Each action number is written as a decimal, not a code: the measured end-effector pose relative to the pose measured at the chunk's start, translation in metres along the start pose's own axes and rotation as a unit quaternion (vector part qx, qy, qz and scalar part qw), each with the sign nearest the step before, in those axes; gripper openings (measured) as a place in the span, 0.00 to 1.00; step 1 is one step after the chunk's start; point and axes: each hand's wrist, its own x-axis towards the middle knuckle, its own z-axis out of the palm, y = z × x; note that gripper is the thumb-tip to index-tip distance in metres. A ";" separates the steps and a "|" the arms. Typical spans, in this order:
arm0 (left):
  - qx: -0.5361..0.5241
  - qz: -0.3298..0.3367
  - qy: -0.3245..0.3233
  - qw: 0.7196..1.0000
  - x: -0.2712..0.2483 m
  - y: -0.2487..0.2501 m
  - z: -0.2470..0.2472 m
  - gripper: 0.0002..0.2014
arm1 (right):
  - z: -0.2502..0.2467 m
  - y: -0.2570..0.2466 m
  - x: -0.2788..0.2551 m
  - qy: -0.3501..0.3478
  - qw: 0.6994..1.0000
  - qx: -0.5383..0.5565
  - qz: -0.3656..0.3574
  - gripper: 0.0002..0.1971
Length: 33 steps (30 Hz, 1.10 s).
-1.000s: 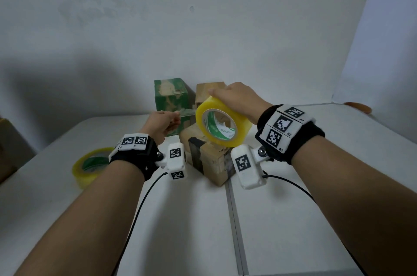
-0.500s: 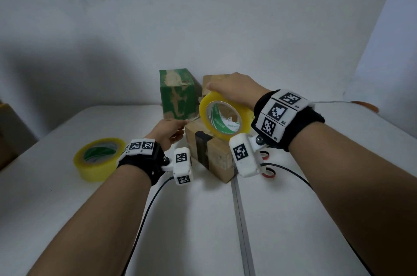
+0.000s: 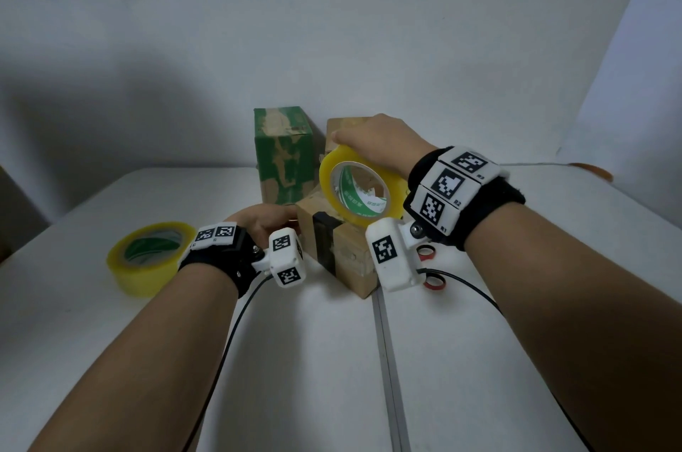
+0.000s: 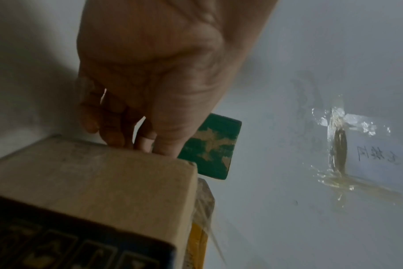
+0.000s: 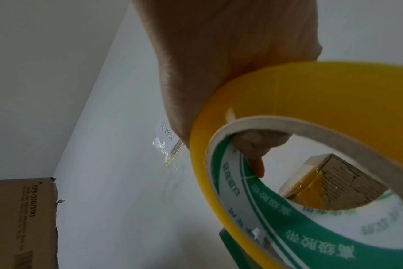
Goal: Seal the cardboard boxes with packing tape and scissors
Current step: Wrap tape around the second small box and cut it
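My right hand (image 3: 372, 143) grips a yellow roll of packing tape (image 3: 356, 189) upright over a small brown box (image 3: 347, 256) with a dark band. Its fingers (image 5: 253, 145) hook through the roll's core (image 5: 288, 102). My left hand (image 3: 264, 221) is at the box's left top edge (image 4: 92, 182), thumb and forefinger (image 4: 150, 140) pinched together there. A clear tape strip (image 4: 204, 196) runs along the box beside them. Red-handled scissors (image 3: 431, 283) lie right of the box, mostly behind my wrist camera.
A green box (image 3: 282, 156) and another brown box (image 3: 341, 126) stand behind, against the wall. A second yellow tape roll (image 3: 147, 256) lies flat at the left on the white table (image 3: 295, 377). A large carton (image 5: 21, 218) shows at the far side.
Both hands came down toward the brown box. The left hand dropped from mid-air to the box's left top edge, and the roll now sits lower, just over the box.
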 end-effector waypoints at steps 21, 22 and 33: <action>0.029 0.248 0.090 0.964 -0.029 0.008 0.022 0.16 | -0.003 0.006 0.006 -0.011 0.937 -0.313 -0.154 0.18; 0.015 0.250 0.088 0.964 -0.029 0.007 0.022 0.16 | -0.003 0.006 0.006 -0.011 0.936 -0.315 -0.156 0.18; 0.127 0.167 0.113 0.971 -0.040 0.001 0.023 0.28 | 0.004 0.007 0.014 0.012 0.969 -0.225 -0.098 0.17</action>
